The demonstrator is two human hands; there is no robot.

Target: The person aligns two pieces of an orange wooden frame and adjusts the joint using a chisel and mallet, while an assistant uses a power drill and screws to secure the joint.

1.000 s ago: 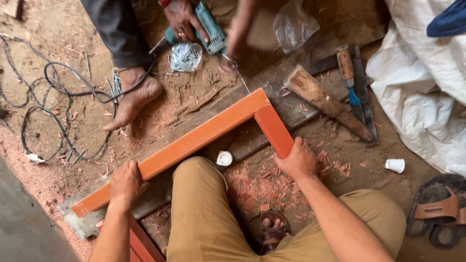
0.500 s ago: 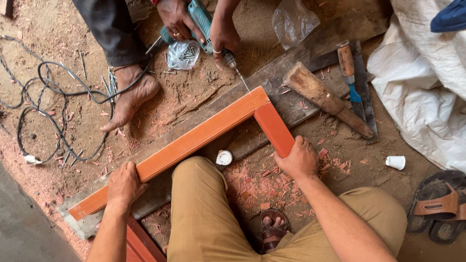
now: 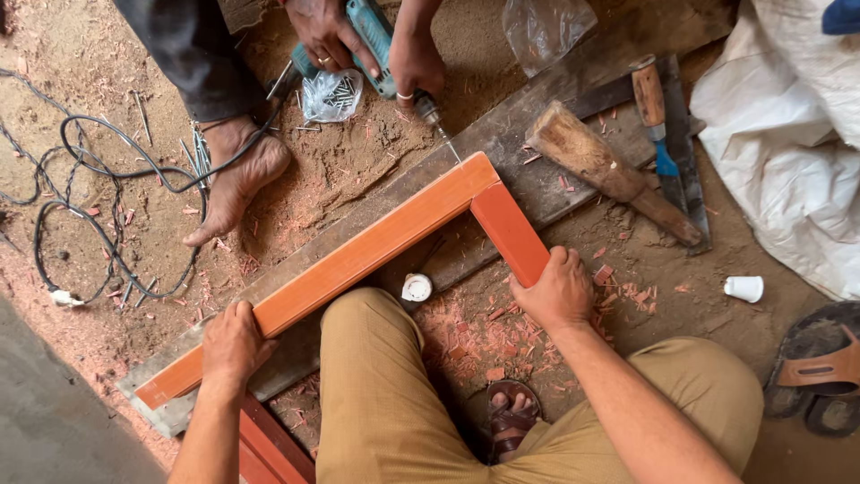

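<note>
Orange-painted wooden frame pieces (image 3: 358, 255) lie joined at a right-angled corner on a grey plank (image 3: 546, 143) on the floor, and both of the wearer's hands pin them down. The left hand (image 3: 235, 343) presses flat, fingers curled over the near edge of the long piece close to its lower end; the right hand (image 3: 560, 289) closes over the free end of the short piece (image 3: 509, 231).

Beyond the right hand, at the corner, a co-worker's two hands (image 3: 372, 45) grip a teal power drill (image 3: 381, 40) whose bit meets the outer edge of the joint, so the fastening looks just under way, judging by how much of the bit shows.

Further out lie a bag of screws (image 3: 330, 94), a wooden mallet (image 3: 609, 170), a blue-ferruled chisel (image 3: 654, 112) and a black cable (image 3: 107, 206).

How deep the bit sits is hard to tell. Any screws already in the joint cannot be made out, and more orange wood below the left hand is cut off by the picture's edge.
</note>
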